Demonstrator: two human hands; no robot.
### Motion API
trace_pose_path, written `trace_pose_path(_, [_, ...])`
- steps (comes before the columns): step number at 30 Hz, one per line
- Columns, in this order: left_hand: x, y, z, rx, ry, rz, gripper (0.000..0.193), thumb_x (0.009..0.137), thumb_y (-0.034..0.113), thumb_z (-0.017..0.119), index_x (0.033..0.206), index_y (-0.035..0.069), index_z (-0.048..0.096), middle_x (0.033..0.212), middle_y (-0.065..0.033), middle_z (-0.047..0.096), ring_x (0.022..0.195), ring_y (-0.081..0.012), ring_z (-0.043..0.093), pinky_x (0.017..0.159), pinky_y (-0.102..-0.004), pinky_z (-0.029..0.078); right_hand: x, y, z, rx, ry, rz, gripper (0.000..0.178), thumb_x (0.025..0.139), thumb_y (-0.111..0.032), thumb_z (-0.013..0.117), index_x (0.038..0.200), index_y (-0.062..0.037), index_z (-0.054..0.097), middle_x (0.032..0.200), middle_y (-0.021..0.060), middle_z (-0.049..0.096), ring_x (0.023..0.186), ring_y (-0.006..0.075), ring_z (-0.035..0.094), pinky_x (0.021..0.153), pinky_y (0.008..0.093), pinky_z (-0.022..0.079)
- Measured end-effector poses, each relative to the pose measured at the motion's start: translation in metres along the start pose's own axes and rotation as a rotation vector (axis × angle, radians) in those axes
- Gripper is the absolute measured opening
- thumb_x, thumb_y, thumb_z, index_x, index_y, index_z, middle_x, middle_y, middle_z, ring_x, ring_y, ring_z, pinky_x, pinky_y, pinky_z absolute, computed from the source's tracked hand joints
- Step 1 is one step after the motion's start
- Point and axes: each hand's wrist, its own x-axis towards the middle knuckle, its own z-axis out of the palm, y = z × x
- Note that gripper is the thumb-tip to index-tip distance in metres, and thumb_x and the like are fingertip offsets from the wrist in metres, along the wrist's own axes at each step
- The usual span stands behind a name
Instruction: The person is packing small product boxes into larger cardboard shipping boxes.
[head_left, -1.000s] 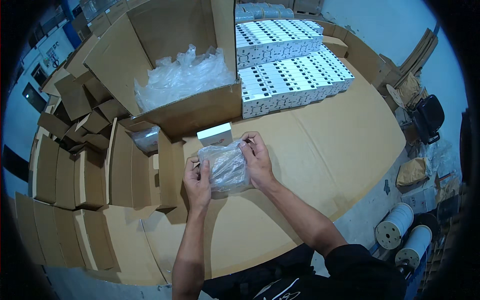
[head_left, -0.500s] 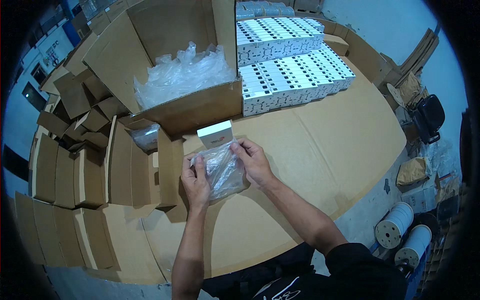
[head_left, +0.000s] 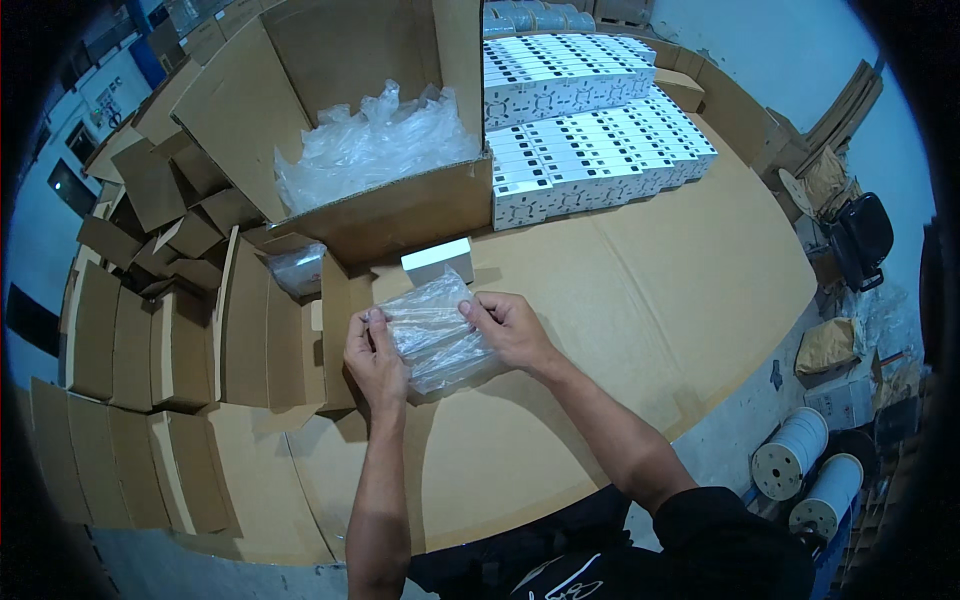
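A clear plastic bag [head_left: 437, 340] is stretched between my two hands above the cardboard-covered table. Its left edge is pinched between the thumb and fingers of my left hand [head_left: 378, 362]. My right hand [head_left: 510, 328] grips the opposite edge, thumb on top. Just beyond the bag stands a small white box [head_left: 436, 260], partly covered by the bag's upper corner. No contents can be made out inside the crinkled plastic.
A large open carton [head_left: 400, 205] full of clear bags [head_left: 375, 150] stands behind the white box. Stacked white printed boxes [head_left: 590, 120] fill the back right. Open cardboard boxes [head_left: 245, 330] crowd the left, one holding a bagged item [head_left: 297, 268]. Cable spools [head_left: 790, 465] sit at lower right.
My hands have moved apart, and the bag between them is spread wider and flatter. My left hand has shifted left; the bag's corner now overlaps the white box's front.
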Motion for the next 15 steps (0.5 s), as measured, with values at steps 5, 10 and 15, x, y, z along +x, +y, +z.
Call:
trace_pose_path(5, [-0.002, 0.011, 0.000, -0.088, -0.119, -0.023, 0.025, 0.107, 0.023, 0.054, 0.093, 0.003, 0.060, 0.074, 0.0030, 0.054, 0.068, -0.0036, 0.045, 0.059, -0.0220, 0.038, 0.000, -0.010, -0.015, 0.151, -0.090, 0.059, 0.021, 0.098, -0.022, 0.068, 0.093, -0.0020, 0.069, 0.076, -0.0031, 0.063, 0.071, 0.0036, 0.055, 0.060, 0.0244, 0.042])
trace_pose_path(10, [-0.011, 0.021, 0.006, -0.065, -0.320, -0.099, 0.016, 0.107, 0.020, 0.053, 0.101, 0.006, 0.059, 0.074, 0.0075, 0.050, 0.064, -0.0002, 0.039, 0.054, -0.0199, 0.031, 0.001, -0.007, -0.015, 0.490, -0.053, 0.118, 0.021, 0.097, -0.023, 0.071, 0.101, -0.0024, 0.069, 0.087, -0.0009, 0.067, 0.076, 0.0036, 0.058, 0.064, 0.0217, 0.046])
trace_pose_path(15, [-0.008, 0.011, 0.005, -0.041, -0.243, -0.061, 0.018, 0.108, 0.022, 0.051, 0.103, 0.007, 0.058, 0.075, 0.0069, 0.052, 0.065, -0.0003, 0.039, 0.055, -0.0198, 0.031, 0.004, -0.006, -0.020, 0.601, 0.060, 0.051, 0.024, 0.098, -0.022, 0.070, 0.110, -0.0019, 0.067, 0.089, -0.0006, 0.068, 0.076, 0.0043, 0.058, 0.066, 0.0227, 0.047])
